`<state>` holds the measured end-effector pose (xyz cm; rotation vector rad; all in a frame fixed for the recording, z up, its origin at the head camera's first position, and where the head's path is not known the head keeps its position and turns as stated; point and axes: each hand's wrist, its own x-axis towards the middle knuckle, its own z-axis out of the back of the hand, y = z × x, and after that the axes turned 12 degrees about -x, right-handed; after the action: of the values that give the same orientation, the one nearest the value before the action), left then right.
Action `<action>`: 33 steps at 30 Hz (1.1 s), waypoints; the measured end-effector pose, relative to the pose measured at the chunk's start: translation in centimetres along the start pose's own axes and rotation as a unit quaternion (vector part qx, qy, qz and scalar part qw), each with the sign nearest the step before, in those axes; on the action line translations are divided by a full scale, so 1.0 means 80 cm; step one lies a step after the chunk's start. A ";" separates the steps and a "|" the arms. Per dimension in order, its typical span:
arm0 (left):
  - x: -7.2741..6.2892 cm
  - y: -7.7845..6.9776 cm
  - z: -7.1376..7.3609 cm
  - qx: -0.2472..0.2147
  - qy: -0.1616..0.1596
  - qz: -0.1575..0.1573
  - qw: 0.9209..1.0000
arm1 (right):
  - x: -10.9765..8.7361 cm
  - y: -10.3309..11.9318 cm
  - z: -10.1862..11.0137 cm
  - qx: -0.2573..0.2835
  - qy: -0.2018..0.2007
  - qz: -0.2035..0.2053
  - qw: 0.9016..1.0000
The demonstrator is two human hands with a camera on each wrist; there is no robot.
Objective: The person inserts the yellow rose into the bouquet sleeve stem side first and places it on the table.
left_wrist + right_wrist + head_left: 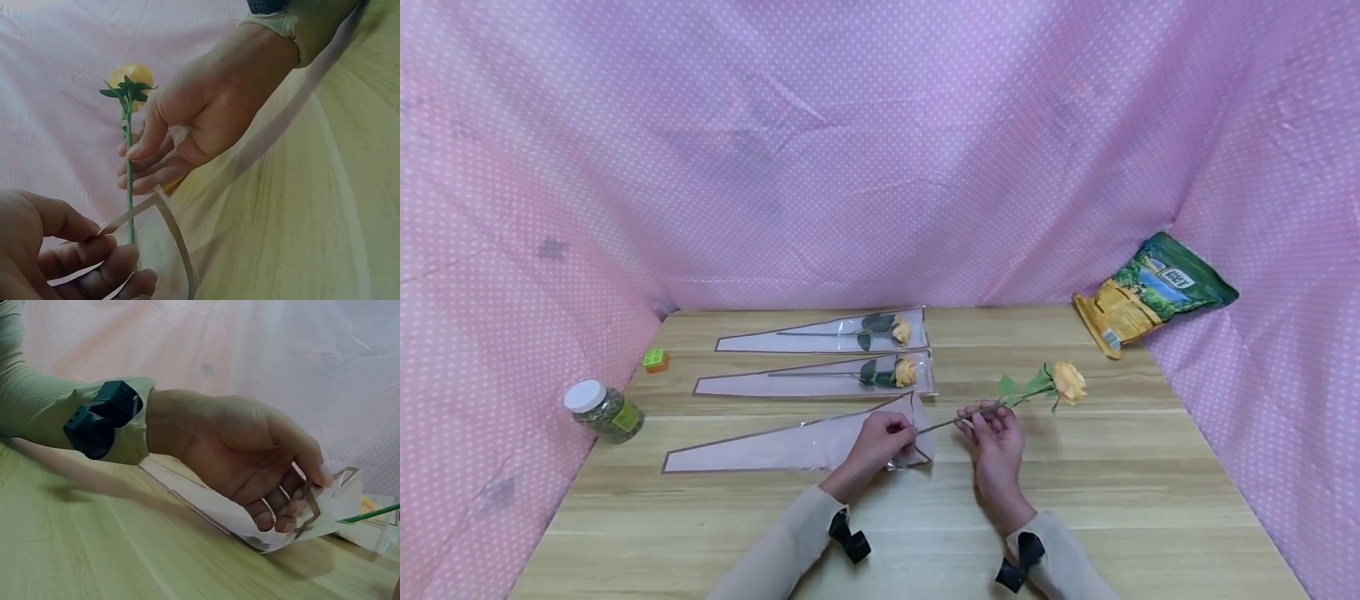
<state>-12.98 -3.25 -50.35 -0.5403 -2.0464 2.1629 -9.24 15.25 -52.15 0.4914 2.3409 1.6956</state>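
Observation:
My left hand (882,439) pinches the rim of a long tapered flower sleeve (760,448), clear with a brown border, at its wide right end. In the left wrist view the sleeve's mouth (178,240) stands parted around the stem's lower end. My right hand (997,442) holds the green stem (130,181) of a yellow rose (1068,382) between thumb and fingers. The bloom points right, away from the sleeve, and the stem's tip is inside the opening. In the right wrist view the left thumb and fingers grip the film edge (312,506).
Behind lie two more sleeves, the far one (760,343) and the middle one (737,386), each with a yellow rose inside. A jar with a white lid (604,410) and a small green-and-orange block (656,360) are at left. A green-and-yellow bag (1153,292) leans at back right.

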 end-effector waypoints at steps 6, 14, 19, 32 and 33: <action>0.003 -0.006 -0.001 0.016 0.000 -0.002 1.000 | -0.005 -0.002 -0.007 0.001 0.017 -0.015 1.000; 0.006 -0.012 -0.006 0.027 0.003 -0.012 1.000 | -0.011 -0.007 -0.009 -0.025 0.040 -0.041 0.998; 0.007 -0.012 -0.008 0.023 0.012 -0.022 0.999 | -0.012 -0.010 -0.009 -0.045 0.038 -0.048 0.997; 0.007 -0.017 -0.011 0.030 0.015 -0.032 0.999 | -0.012 -0.011 -0.020 -0.062 0.015 -0.110 0.992; 0.007 -0.017 -0.011 0.031 0.015 -0.033 0.999 | -0.012 -0.011 -0.021 -0.053 0.013 -0.115 0.992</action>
<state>-13.41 -2.14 -49.14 -0.4881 -1.9471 2.1592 -9.11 13.13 -52.48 0.1737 2.2114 1.7125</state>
